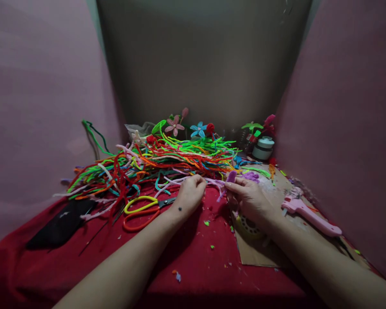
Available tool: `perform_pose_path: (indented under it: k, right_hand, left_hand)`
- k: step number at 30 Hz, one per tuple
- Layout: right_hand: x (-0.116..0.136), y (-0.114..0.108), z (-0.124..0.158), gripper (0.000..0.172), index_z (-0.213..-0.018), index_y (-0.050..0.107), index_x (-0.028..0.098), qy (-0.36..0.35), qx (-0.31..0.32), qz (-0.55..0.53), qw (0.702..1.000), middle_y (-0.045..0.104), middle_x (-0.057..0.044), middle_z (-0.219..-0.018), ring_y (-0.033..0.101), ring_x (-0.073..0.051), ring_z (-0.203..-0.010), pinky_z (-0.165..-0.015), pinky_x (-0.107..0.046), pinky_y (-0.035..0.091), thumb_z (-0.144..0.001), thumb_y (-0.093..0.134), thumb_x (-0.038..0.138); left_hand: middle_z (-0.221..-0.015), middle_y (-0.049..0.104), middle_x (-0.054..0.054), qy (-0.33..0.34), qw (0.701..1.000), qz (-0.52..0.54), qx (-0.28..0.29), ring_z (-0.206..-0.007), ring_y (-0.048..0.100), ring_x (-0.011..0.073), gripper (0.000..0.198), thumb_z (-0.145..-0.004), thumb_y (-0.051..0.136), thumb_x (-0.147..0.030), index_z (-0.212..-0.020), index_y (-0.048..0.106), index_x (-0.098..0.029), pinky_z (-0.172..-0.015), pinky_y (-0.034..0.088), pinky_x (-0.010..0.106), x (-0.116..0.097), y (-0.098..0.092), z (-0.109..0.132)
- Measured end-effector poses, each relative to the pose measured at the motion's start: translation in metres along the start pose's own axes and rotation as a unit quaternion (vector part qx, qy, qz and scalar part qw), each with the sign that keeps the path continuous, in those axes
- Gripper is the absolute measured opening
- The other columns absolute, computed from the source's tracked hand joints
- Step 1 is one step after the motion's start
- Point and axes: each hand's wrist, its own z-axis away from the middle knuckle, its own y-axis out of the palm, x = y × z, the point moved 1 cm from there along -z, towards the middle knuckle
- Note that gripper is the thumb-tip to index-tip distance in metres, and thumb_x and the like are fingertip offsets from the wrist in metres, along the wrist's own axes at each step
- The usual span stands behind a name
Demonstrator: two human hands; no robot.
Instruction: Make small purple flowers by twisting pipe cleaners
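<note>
My right hand [249, 199] is closed in a pinch on a purple pipe cleaner piece [231, 176], whose fuzzy, rounded end sticks up above the fingers. To its left, my left hand [191, 192] has its thumb and fingers pressed together; whatever they hold is too small or hidden. Lilac pipe cleaners [215, 182] lie between and behind both hands. Next to my left wrist rest scissors [141, 212] with one yellow and one red handle. A yellowish tape roll [249, 227] sits partly hidden under my right hand.
A large heap of coloured pipe cleaners [183, 154] covers the back of the red cloth [193, 270]. On the right, a pink glue gun [312, 216] lies on cardboard [260, 253], near a white jar [263, 148]. Finished flowers [198, 129] stand behind. A black pouch [59, 225] lies left.
</note>
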Motion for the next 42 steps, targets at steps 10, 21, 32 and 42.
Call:
perform_pose_path:
  k: [10,21,32,42]
  right_hand:
    - [0.023,0.024,0.023,0.03,-0.044,0.05,0.018,0.04,0.069,0.146,0.986,0.041,0.002,-0.042,0.032,-0.008,-0.04,-0.042,-0.025,0.025,-0.067,0.064,0.03]
    - [0.018,0.021,0.022,0.03,-0.043,0.05,0.018,0.03,0.124,0.15,0.98,0.039,0.003,-0.041,0.03,-0.007,-0.04,-0.042,-0.025,0.025,-0.064,0.065,0.033]
    - [-0.001,0.014,0.015,0.007,-0.063,0.061,0.014,0.047,0.175,0.023,0.983,0.05,0.003,-0.055,0.039,-0.006,-0.042,-0.043,-0.022,0.031,-0.063,0.066,0.019]
    - [-0.013,0.014,0.011,0.018,-0.062,0.056,0.015,0.091,0.15,-0.06,0.983,0.052,0.0,-0.049,0.041,-0.008,-0.04,-0.039,-0.022,0.029,-0.07,0.061,0.031]
  left_hand:
    - [-0.05,0.047,-0.004,0.033,0.984,0.129,0.121,-0.042,0.032,0.0042,0.032,-0.07,0.061,-0.035,-0.089,0.067,-0.011,-0.043,0.023,0.02,-0.011,-0.006,0.006]
    - [-0.046,0.044,-0.006,0.037,0.992,0.101,0.059,-0.042,0.033,0.0045,0.022,-0.063,0.064,-0.033,-0.061,0.058,-0.012,-0.044,0.025,0.02,-0.013,-0.003,0.007]
    - [-0.045,0.041,-0.006,0.076,0.994,0.077,0.03,-0.045,0.031,0.0055,0.025,-0.064,0.064,-0.037,-0.059,0.057,-0.013,-0.047,0.027,0.021,-0.018,-0.006,0.011]
    - [-0.053,0.048,-0.004,0.101,0.993,0.048,0.04,-0.051,0.038,0.0057,0.023,-0.066,0.064,-0.033,-0.06,0.058,-0.012,-0.05,0.03,0.021,-0.013,-0.004,0.006]
